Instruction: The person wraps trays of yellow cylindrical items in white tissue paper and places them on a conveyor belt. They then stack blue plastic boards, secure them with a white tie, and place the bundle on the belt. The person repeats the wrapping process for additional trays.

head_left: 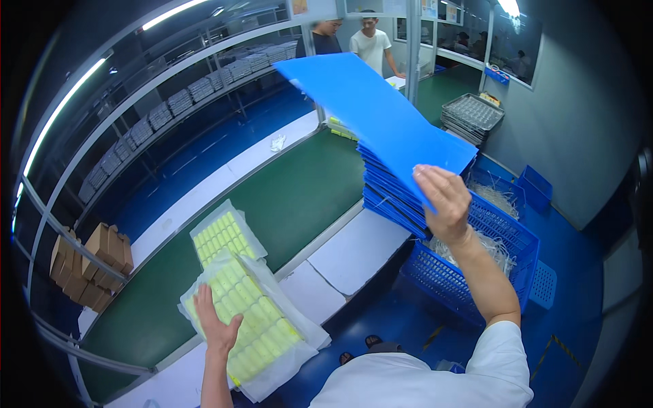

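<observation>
My right hand grips the near corner of a flat blue plastic sheet, which is raised and tilted above a stack of similar blue sheets. The stack stands on the white ledge beside the conveyor. With fingers apart, my left hand is over the left edge of a pile of yellow-green cylindrical pieces in rows, with translucent white liner around them. Whether its fingers touch the pieces I cannot tell. Just beyond lies a smaller batch of the same pieces on its own liner.
A green conveyor belt runs diagonally past me. Blue baskets with white strips stand at right, with stacked trays farther back. Cardboard boxes sit at far left. Two people stand beyond the belt's far end.
</observation>
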`<control>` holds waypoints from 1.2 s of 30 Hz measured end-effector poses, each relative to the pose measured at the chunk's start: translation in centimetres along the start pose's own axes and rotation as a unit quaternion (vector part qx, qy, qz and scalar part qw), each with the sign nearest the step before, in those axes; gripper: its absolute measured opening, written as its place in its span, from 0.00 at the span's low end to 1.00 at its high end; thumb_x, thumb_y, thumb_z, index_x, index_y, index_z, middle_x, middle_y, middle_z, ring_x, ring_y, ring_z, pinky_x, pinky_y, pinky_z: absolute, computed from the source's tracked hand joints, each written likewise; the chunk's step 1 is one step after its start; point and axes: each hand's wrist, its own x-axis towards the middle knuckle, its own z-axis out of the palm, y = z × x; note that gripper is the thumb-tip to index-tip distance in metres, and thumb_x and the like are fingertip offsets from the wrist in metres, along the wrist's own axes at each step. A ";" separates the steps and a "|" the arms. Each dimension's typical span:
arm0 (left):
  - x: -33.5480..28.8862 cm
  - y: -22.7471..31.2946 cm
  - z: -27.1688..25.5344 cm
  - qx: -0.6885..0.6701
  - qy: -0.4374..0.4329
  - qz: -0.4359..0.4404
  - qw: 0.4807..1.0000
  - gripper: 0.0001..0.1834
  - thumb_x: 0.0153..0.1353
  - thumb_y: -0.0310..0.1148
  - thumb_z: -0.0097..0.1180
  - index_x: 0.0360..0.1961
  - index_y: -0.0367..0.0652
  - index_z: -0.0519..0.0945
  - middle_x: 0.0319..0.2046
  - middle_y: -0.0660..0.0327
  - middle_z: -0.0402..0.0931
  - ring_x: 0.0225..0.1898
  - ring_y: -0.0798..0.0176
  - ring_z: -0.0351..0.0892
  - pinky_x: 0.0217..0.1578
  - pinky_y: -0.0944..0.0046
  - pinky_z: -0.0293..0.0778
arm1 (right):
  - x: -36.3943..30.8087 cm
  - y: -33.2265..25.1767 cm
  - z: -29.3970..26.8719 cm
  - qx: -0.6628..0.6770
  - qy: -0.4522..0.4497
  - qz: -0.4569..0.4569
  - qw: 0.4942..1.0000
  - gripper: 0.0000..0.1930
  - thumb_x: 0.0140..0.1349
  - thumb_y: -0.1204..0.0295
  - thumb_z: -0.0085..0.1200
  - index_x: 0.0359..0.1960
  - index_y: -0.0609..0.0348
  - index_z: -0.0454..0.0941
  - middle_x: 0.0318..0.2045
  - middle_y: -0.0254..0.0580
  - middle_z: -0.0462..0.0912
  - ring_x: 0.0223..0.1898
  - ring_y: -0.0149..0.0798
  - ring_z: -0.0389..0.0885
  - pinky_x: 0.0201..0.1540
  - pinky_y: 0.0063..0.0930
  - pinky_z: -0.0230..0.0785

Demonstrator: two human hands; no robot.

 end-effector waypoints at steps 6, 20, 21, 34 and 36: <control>6.9 17.5 1.3 -0.736 0.108 -0.194 0.640 0.37 0.65 0.47 0.59 0.67 0.37 0.61 0.60 0.51 0.68 0.60 0.55 0.71 0.60 0.52 0.68 | 0.4 -13.6 3.0 0.231 -0.106 -0.169 0.952 0.17 0.53 0.72 0.57 0.46 0.57 0.84 0.48 0.38 0.84 0.44 0.37 0.83 0.42 0.30 0.70; -8.5 -3.1 -4.2 -0.628 -0.037 -0.412 0.659 0.29 0.61 0.31 0.64 0.61 0.32 0.70 0.47 0.52 0.80 0.47 0.58 0.83 0.53 0.57 0.79 | -6.2 -28.0 5.6 0.388 -0.265 -0.140 0.871 0.20 0.50 0.78 0.56 0.48 0.57 0.82 0.53 0.42 0.82 0.56 0.47 0.78 0.59 0.45 0.67; -9.8 -4.4 -3.9 -0.600 -0.026 -0.417 0.682 0.30 0.60 0.33 0.65 0.61 0.32 0.70 0.45 0.52 0.81 0.46 0.57 0.83 0.52 0.56 0.79 | -7.0 -29.9 6.1 0.386 -0.278 -0.135 0.869 0.19 0.52 0.75 0.57 0.48 0.57 0.82 0.53 0.42 0.82 0.57 0.46 0.78 0.60 0.46 0.66; -13.2 -11.1 3.3 -0.150 0.154 -0.304 0.928 0.48 0.58 0.35 0.63 0.72 0.31 0.49 0.67 0.37 0.54 0.68 0.38 0.59 0.69 0.48 0.56 | -8.0 -32.8 16.4 0.391 -0.409 0.262 0.782 0.38 0.57 0.52 0.65 0.63 0.67 0.69 0.64 0.60 0.71 0.66 0.57 0.68 0.64 0.49 0.64; -12.7 -11.1 3.6 -0.250 0.150 -0.321 0.901 0.47 0.60 0.34 0.61 0.73 0.31 0.47 0.69 0.37 0.53 0.69 0.39 0.58 0.69 0.49 0.55 | -7.7 -33.2 21.5 0.280 -0.493 0.283 0.774 0.47 0.58 0.50 0.65 0.70 0.68 0.56 0.66 0.66 0.65 0.67 0.60 0.66 0.67 0.48 0.62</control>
